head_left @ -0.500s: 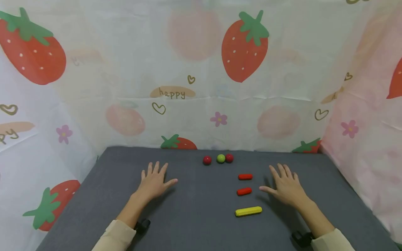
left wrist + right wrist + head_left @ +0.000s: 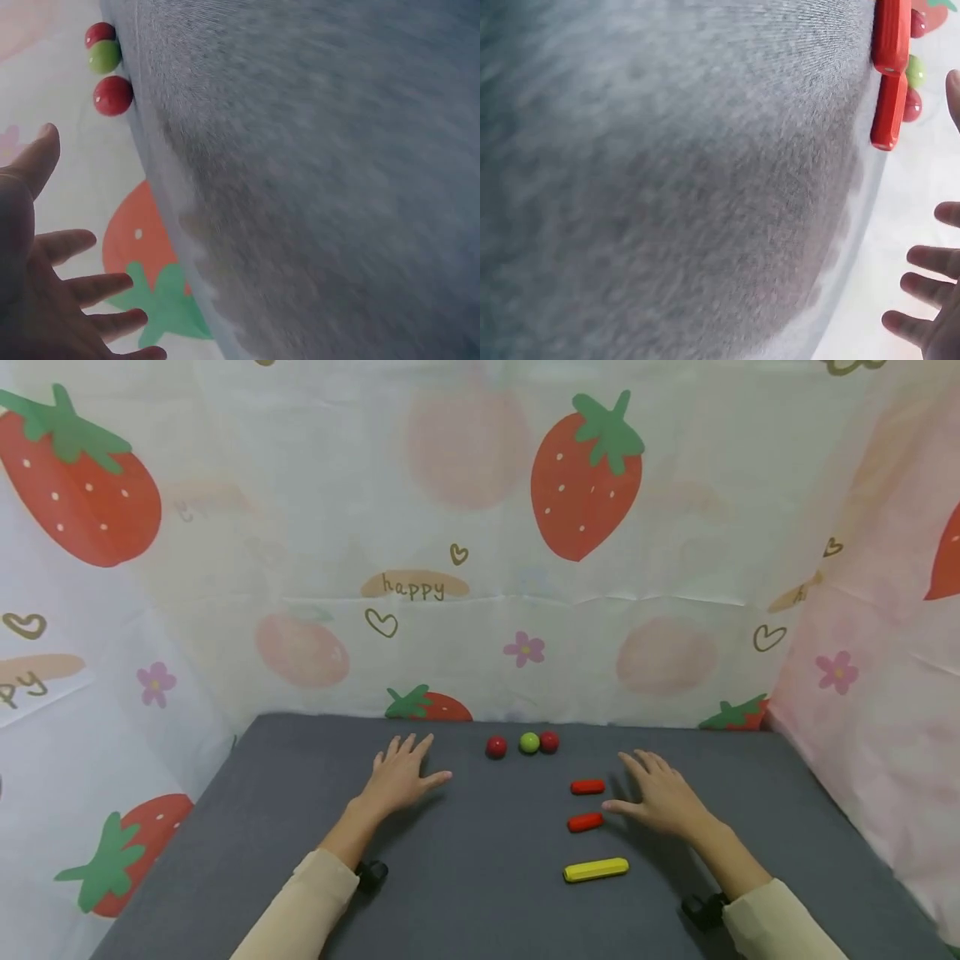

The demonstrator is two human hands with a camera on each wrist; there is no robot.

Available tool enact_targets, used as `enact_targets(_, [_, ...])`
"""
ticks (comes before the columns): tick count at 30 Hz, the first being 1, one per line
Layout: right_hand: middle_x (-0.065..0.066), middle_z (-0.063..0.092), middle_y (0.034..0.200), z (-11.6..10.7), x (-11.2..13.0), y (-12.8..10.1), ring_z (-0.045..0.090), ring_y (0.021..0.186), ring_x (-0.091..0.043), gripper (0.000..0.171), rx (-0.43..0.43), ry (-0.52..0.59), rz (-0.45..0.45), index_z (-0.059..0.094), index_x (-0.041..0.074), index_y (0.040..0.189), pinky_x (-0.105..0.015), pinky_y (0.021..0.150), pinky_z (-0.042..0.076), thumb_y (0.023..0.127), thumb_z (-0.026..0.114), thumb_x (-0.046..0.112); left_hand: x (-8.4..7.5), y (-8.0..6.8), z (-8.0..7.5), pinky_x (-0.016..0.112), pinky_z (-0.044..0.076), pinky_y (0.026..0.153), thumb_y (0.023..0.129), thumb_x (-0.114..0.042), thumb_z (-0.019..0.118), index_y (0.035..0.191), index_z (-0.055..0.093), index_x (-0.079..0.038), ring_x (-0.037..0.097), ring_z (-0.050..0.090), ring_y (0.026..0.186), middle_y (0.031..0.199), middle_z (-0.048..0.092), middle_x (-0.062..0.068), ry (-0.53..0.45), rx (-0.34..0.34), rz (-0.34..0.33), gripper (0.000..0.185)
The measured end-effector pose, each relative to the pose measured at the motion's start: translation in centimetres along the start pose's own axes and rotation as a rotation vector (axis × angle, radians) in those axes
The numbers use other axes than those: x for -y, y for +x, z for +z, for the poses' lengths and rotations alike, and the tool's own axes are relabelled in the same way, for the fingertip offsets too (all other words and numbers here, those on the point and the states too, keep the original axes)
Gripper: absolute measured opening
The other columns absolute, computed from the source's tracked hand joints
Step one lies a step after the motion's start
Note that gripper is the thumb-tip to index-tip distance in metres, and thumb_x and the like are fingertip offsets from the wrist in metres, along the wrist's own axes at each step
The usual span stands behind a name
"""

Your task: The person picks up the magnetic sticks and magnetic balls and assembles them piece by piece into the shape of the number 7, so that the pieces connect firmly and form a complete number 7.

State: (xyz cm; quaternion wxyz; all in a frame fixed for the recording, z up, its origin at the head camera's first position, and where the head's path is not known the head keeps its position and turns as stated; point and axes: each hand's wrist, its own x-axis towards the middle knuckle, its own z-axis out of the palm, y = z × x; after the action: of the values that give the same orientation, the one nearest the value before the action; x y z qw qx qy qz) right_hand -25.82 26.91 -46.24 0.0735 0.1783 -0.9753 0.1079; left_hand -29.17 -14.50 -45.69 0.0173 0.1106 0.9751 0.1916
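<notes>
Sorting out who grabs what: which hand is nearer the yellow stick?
Right. The right hand lies just beyond and right of the yellow stick; the left hand is far across the mat to its left.

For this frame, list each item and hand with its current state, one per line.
Left hand: open, fingers spread, holding nothing.
Right hand: open, thumb near the nearer red stick.
Far red stick: lying flat, untouched.
Nearer red stick: lying flat.
Yellow stick: lying flat, untouched.
Green ball: resting between two red balls.
</notes>
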Motion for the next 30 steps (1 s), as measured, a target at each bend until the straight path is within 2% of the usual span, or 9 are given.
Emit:
enact_targets(10, [-0.027,0.047,0.142,0.4,0.6,1.7,0.044,0.129,-0.048,0.081,0.043,0.107,-0.028,0.042,0.000,0.145,-0.064,0.099,0.040,0.086,0.071,0.047,-1.6,2.8,1.2,0.066,0.028,0.109,0.094,-0.048,0.060,0.151,0.037,-0.010,0.043,0.031,0.142,0.153,0.039,0.020,-0.071,-0.004,0.065,0.072])
enact_targets(16, [-0.028,0.049,0.139,0.6,1.3,2.5,0.049,0.125,-0.046,0.074,0.098,0.136,-0.054,0.045,-0.001,0.143,-0.062,0.096,0.044,0.087,0.071,0.041,-2.1,4.1,1.9,0.059,0.029,0.113,0.095,-0.042,0.061,0.149,0.039,-0.008,0.040,0.034,0.142,0.151,0.042,0.018,-0.186,0.017,0.078,0.068])
enact_targets(25, [-0.027,0.051,0.137,1.0,1.8,3.2,0.052,0.123,-0.043,0.066,0.142,0.163,-0.080,0.046,-0.002,0.142,-0.058,0.097,0.045,0.090,0.070,0.031,-3.7,6.0,2.2,0.055,0.034,0.112,0.096,-0.039,0.061,0.149,0.041,-0.010,0.036,0.037,0.142,0.152,0.042,0.015,-0.314,0.059,0.059,0.064])
enact_targets(30, [-0.026,0.054,0.134,1.2,2.1,3.6,0.054,0.121,-0.042,0.058,0.159,0.144,-0.104,0.051,-0.002,0.138,-0.057,0.097,0.046,0.091,0.069,0.026,-4.7,6.5,3.0,0.054,0.034,0.112,0.096,-0.036,0.061,0.147,0.045,-0.011,0.034,0.039,0.141,0.151,0.044,0.014,-0.336,0.056,0.055,0.059])
